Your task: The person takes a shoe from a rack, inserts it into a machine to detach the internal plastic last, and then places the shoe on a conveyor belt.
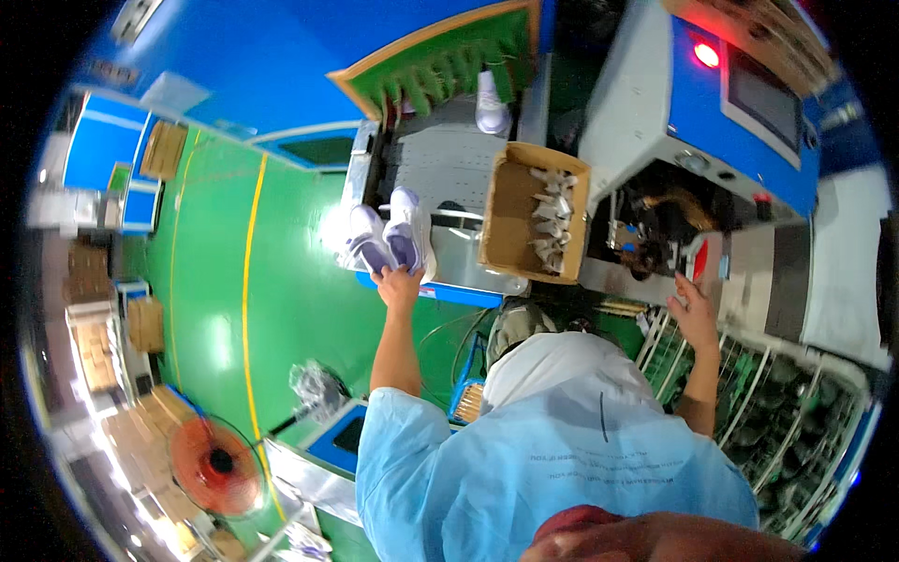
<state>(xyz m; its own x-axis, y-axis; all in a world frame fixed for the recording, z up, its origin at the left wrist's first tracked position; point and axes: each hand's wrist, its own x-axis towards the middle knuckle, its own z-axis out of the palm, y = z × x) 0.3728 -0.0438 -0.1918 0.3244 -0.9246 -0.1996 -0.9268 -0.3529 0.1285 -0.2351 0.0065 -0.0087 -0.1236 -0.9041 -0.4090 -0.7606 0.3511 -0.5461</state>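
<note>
A pair of white and lilac sneakers rests at the near left end of the metal conveyor, toes pointing away from me. My left hand grips their heels, fingers hooked at the collars. My right hand is raised below the opening of a blue and white machine. Its fingers are apart, and I see nothing held in them. Just beyond its fingertips is a red and white part of the machine. Another pale sneaker stands farther along the conveyor, by the green fringed curtain.
A cardboard box with several white pieces inside sits between conveyor and machine. At right stands a wire cage full of dark objects. An orange fan stands lower left. A red lamp glows on the machine.
</note>
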